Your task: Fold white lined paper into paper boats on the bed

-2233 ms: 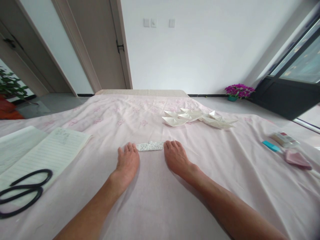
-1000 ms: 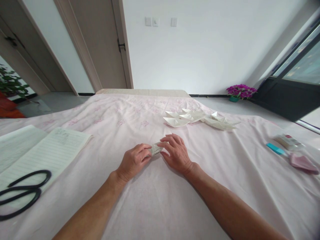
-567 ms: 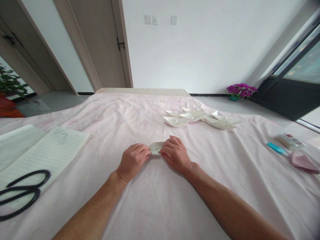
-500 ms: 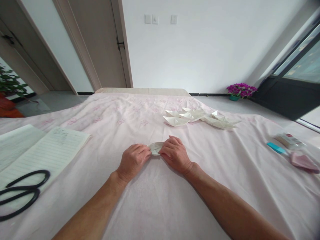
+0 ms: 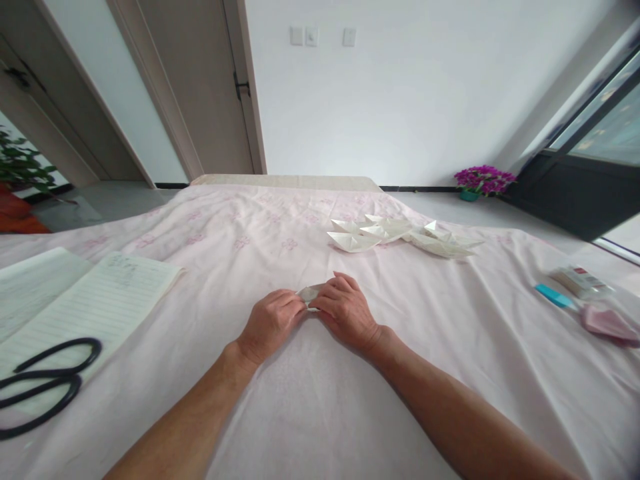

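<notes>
A small piece of folded paper (image 5: 309, 294) lies on the pink cloth, mostly covered by my fingers. My left hand (image 5: 274, 322) pinches its left end between thumb and fingers. From the other side my right hand (image 5: 346, 310) is closed over the paper's right part, its fingertips almost touching those of the left. Beyond the hands, to the right, sits a cluster of several white folded paper boats (image 5: 354, 241), some overlapping.
Black-handled scissors (image 5: 70, 377) rest on an open lined notebook (image 5: 120, 293) at the left. At the right lie a light blue object (image 5: 553, 295), a clear packet (image 5: 581, 282) and a pink item (image 5: 607, 323). The pink flowered tablecloth (image 5: 320, 407) is wrinkled.
My right hand has slid slightly left along the folded paper, so less of it shows between my hands. The left hand has shifted a little to the right.
</notes>
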{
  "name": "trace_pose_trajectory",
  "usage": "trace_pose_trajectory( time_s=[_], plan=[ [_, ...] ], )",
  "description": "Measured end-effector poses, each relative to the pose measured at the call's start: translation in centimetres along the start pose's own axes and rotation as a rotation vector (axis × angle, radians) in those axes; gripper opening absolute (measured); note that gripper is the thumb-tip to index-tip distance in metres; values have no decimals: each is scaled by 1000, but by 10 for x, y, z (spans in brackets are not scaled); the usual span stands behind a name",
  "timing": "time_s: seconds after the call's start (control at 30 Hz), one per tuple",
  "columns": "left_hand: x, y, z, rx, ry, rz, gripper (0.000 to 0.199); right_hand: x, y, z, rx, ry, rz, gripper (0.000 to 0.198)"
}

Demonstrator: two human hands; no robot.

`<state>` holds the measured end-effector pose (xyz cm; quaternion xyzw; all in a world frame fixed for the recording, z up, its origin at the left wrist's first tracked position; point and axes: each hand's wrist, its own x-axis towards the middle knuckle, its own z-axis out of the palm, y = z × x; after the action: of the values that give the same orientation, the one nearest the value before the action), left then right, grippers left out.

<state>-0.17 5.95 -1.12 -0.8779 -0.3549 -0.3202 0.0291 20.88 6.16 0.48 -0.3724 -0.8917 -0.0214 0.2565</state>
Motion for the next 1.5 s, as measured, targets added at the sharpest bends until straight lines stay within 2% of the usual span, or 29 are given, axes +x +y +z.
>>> trace_pose_trajectory(
  time_s=[0.13,0.27,0.37,0.47,0.57,0.63,0.77,0.93,1.1,1.33,1.4,1.5],
  plan=[
    [0,2,-2,-95,54,-60,13,1,0,2,-8,-8,-9,8],
    [3,6,-4,-120,165,-268,10,2,0,3,-14,12,-25,12],
    [7,8,-3,-128,123,-392,20,3,-1,4,-14,20,-40,14],
    [9,8,-1,-127,47,-446,19,4,-1,5,-13,16,-47,14],
    [9,7,2,-121,44,-506,27,4,0,5,-10,6,-57,15],
    [10,7,3,-125,21,-516,28,4,0,6,-5,-4,-63,15],
    [11,8,2,-129,-20,-533,15,3,-2,6,3,7,-29,13],
    [10,4,-1,-90,131,-586,15,1,-6,0,17,128,45,28],
    [9,1,-1,-49,208,-619,11,1,-4,0,66,241,196,35],
    [11,8,1,-99,328,-582,10,0,-7,10,314,265,414,50],
    [11,9,2,-110,356,-586,10,-1,-9,13,393,266,446,45],
    [11,7,4,-149,392,-608,9,-1,-7,17,506,336,478,30]
  ],
)
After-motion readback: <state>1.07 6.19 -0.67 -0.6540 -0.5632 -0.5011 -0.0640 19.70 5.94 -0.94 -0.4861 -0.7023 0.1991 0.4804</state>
